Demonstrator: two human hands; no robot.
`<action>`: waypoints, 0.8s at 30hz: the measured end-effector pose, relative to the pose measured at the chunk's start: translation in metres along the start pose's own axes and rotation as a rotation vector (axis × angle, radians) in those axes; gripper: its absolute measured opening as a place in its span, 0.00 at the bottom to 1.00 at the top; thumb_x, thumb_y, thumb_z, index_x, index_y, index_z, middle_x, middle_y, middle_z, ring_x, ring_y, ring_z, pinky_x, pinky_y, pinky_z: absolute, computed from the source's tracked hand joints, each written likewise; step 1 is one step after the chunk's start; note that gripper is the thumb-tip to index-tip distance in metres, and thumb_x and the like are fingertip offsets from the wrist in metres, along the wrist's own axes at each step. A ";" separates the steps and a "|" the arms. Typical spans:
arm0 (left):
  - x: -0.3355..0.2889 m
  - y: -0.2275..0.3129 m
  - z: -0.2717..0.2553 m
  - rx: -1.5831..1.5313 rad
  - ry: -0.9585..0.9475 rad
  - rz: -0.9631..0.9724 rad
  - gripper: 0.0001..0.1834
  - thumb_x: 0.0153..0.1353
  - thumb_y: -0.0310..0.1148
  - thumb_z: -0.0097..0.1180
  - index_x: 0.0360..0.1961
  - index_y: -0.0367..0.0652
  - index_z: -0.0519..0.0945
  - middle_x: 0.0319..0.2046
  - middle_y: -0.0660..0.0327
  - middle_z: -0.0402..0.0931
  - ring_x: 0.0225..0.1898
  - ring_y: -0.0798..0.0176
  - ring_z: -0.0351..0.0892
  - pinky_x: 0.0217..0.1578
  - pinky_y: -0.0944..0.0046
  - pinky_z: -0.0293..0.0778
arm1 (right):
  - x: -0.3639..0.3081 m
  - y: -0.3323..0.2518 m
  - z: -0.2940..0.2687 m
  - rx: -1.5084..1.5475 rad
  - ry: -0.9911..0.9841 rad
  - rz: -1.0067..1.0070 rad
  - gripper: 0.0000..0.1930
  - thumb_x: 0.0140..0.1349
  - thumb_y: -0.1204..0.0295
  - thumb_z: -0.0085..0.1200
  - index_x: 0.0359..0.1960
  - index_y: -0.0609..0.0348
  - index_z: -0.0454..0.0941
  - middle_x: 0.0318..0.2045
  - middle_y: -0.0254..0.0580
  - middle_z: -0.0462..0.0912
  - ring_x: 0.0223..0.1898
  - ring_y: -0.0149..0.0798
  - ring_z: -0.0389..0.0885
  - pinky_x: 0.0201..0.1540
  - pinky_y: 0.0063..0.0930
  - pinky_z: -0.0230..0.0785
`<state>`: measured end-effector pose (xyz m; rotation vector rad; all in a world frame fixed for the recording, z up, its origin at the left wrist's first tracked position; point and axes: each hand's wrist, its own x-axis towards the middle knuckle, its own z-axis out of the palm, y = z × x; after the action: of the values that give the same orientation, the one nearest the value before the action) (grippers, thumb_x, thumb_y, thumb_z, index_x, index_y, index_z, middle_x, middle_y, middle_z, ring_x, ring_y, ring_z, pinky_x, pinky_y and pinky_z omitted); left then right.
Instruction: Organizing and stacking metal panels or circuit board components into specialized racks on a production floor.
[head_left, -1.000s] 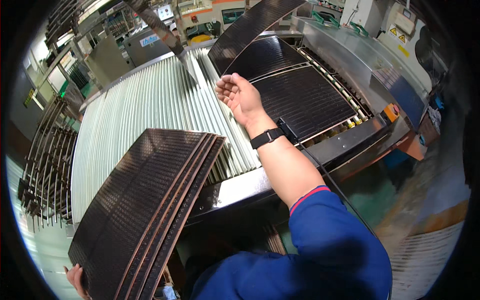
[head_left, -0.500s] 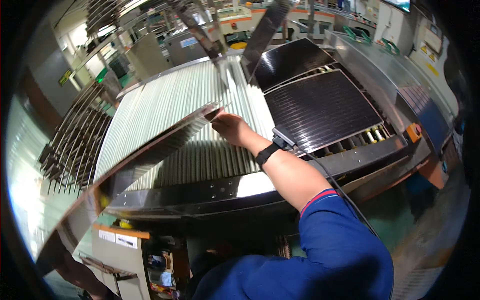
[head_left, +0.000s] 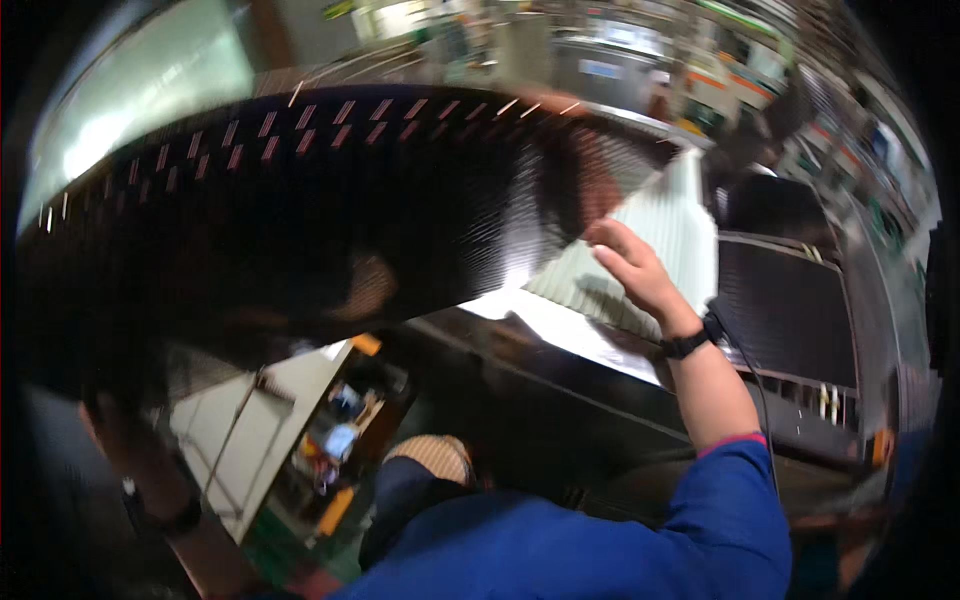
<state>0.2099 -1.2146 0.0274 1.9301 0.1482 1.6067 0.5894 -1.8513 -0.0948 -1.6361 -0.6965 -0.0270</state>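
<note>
A large dark glossy panel with fine ribbed lines and light dashes along its far edge fills the left and middle of the view, tilted and smeared by motion. At its right corner my right hand pinches the edge between thumb and fingers. My left hand, dim and blurred at the lower left, grips the panel's near left end, its fingers partly hidden. Right of the panel shows the pale ribbed bed of a machine. Beyond it lies a flat dark panel, with a second dark panel behind it.
Below the held panel stands a pale cabinet, beside a shelf of mixed small items. The machine's metal front edge runs in front of me. A cable trails from my right wrist. Grey equipment stands at the back.
My view has swung left. The held panel, seen nearly edge-on before, now shows its broad dark face and has moved off much of the ribbed bed, with both hands still at its ends.
</note>
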 end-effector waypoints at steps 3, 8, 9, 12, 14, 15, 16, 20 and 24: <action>-0.018 0.058 0.032 -0.576 -0.030 -0.366 0.17 0.74 0.35 0.56 0.60 0.42 0.75 0.55 0.57 0.80 0.54 0.62 0.79 0.55 0.59 0.75 | 0.001 -0.001 0.028 0.059 -0.063 0.005 0.22 0.76 0.67 0.48 0.66 0.66 0.69 0.57 0.40 0.76 0.60 0.34 0.72 0.67 0.30 0.61; -0.039 0.065 0.033 -0.548 0.072 -0.491 0.14 0.75 0.37 0.53 0.58 0.46 0.78 0.58 0.60 0.77 0.62 0.56 0.72 0.65 0.49 0.65 | 0.033 -0.033 0.088 0.372 -0.131 -0.132 0.28 0.73 0.78 0.48 0.74 0.66 0.59 0.65 0.43 0.74 0.63 0.35 0.72 0.68 0.32 0.63; -0.042 0.067 0.032 -0.521 0.195 -0.512 0.18 0.71 0.33 0.60 0.59 0.44 0.75 0.54 0.61 0.80 0.56 0.61 0.78 0.59 0.59 0.72 | 0.041 -0.044 0.095 0.336 -0.209 -0.166 0.30 0.71 0.80 0.51 0.74 0.65 0.58 0.65 0.43 0.73 0.62 0.37 0.74 0.67 0.33 0.64; -0.049 0.062 0.009 -0.540 0.170 -0.634 0.12 0.73 0.35 0.58 0.53 0.42 0.79 0.54 0.57 0.80 0.53 0.58 0.81 0.54 0.55 0.78 | 0.050 -0.073 0.118 0.239 -0.372 -0.214 0.36 0.67 0.82 0.56 0.75 0.64 0.55 0.64 0.44 0.73 0.60 0.36 0.76 0.64 0.33 0.69; -0.053 0.047 -0.019 -0.495 0.174 -0.719 0.09 0.74 0.36 0.57 0.49 0.44 0.78 0.49 0.60 0.81 0.48 0.61 0.82 0.50 0.57 0.80 | 0.057 -0.084 0.137 0.225 -0.451 -0.184 0.39 0.65 0.84 0.59 0.76 0.64 0.53 0.62 0.45 0.72 0.58 0.34 0.77 0.61 0.32 0.73; -0.055 0.045 -0.024 -0.463 0.191 -0.729 0.08 0.74 0.37 0.57 0.47 0.45 0.78 0.47 0.61 0.82 0.47 0.62 0.83 0.49 0.58 0.81 | 0.060 -0.088 0.144 0.169 -0.459 -0.161 0.39 0.65 0.84 0.59 0.76 0.64 0.53 0.61 0.45 0.73 0.56 0.34 0.78 0.58 0.32 0.76; -0.057 0.044 -0.031 -0.452 0.194 -0.738 0.08 0.73 0.37 0.58 0.47 0.46 0.78 0.44 0.63 0.81 0.47 0.62 0.82 0.49 0.57 0.80 | 0.062 -0.092 0.157 0.188 -0.453 -0.144 0.39 0.65 0.84 0.59 0.76 0.65 0.53 0.59 0.44 0.75 0.54 0.34 0.79 0.56 0.32 0.77; -0.063 0.010 -0.077 -0.433 0.192 -0.821 0.12 0.73 0.39 0.58 0.50 0.45 0.78 0.47 0.63 0.82 0.47 0.63 0.82 0.50 0.58 0.80 | 0.076 -0.107 0.206 0.158 -0.443 -0.138 0.36 0.63 0.75 0.65 0.71 0.66 0.63 0.53 0.42 0.82 0.53 0.33 0.82 0.56 0.28 0.76; -0.070 -0.037 -0.136 -0.419 0.212 -0.854 0.15 0.74 0.41 0.57 0.55 0.44 0.77 0.51 0.63 0.80 0.51 0.63 0.81 0.55 0.57 0.77 | 0.086 -0.118 0.283 0.269 -0.464 -0.141 0.31 0.64 0.72 0.66 0.66 0.69 0.69 0.57 0.43 0.82 0.55 0.34 0.81 0.60 0.30 0.73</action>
<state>0.0780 -1.1649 -0.0418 1.1255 0.5833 1.1215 0.5027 -1.5558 -0.0131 -1.3399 -1.1180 0.3405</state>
